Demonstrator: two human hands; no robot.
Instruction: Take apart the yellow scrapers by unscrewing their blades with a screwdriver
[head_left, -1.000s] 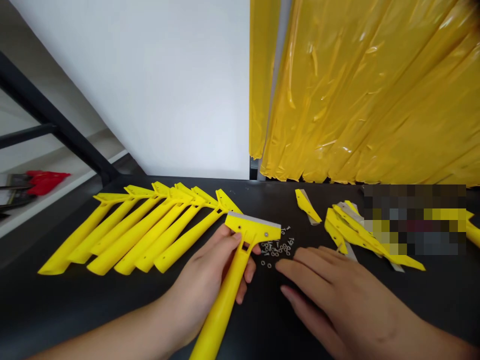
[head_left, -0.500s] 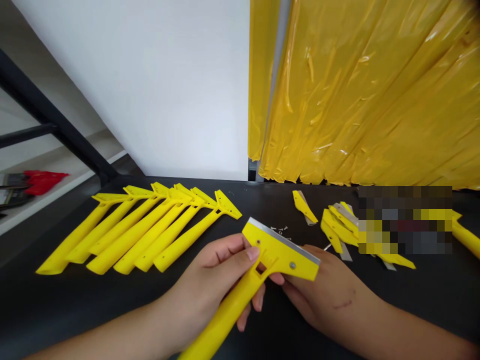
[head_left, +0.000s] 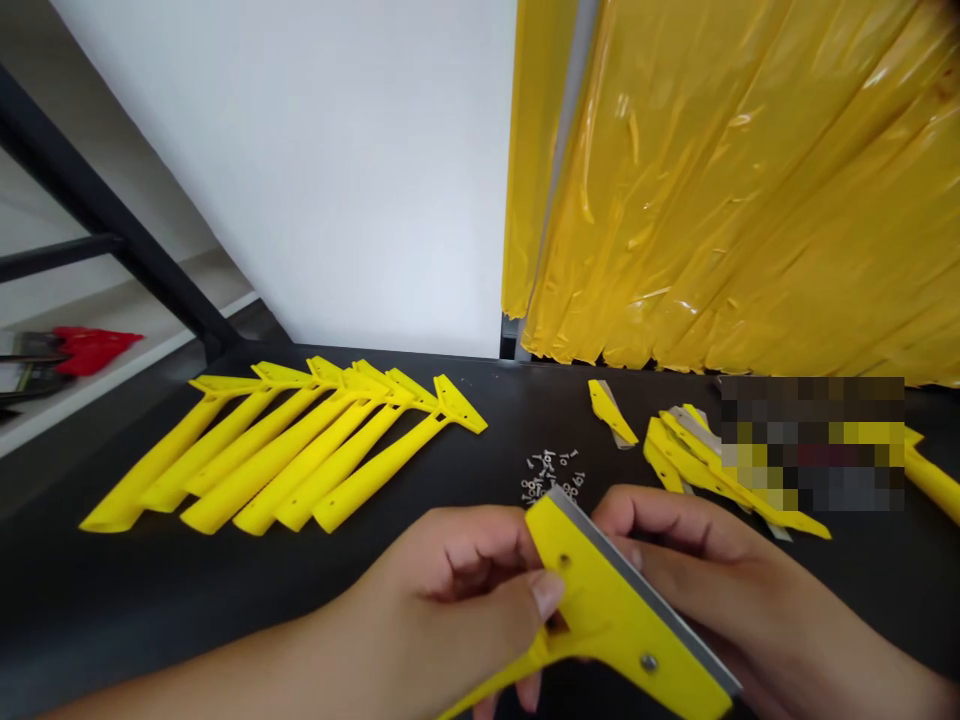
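My left hand [head_left: 480,580] grips a yellow scraper [head_left: 615,610], its thumb on the head beside the slot near the neck. The scraper's head faces me, with a grey metal blade along its far edge. A screw sits in the hole at the lower right; the other hole, upper left, looks bare. Close behind the blade is my right hand [head_left: 697,570], its fingers curled and thumb and forefinger pinched together; what they hold, if anything, is hidden. Just beyond the scraper's top corner lies a scatter of small screws and nuts [head_left: 551,470] on the black table [head_left: 517,420].
Several yellow scraper handles [head_left: 300,450] lie in a row at the left. A yellow blade cover [head_left: 611,412] and a pile of similar pieces [head_left: 697,460] lie at the right, partly under a pixelated patch. Yellow plastic wrapping [head_left: 735,200] and a white panel [head_left: 337,180] stand behind.
The scraper has come nearer and turned, its head tilting down to the right. My right hand has shifted from under the head to behind the blade. More screws and nuts show.
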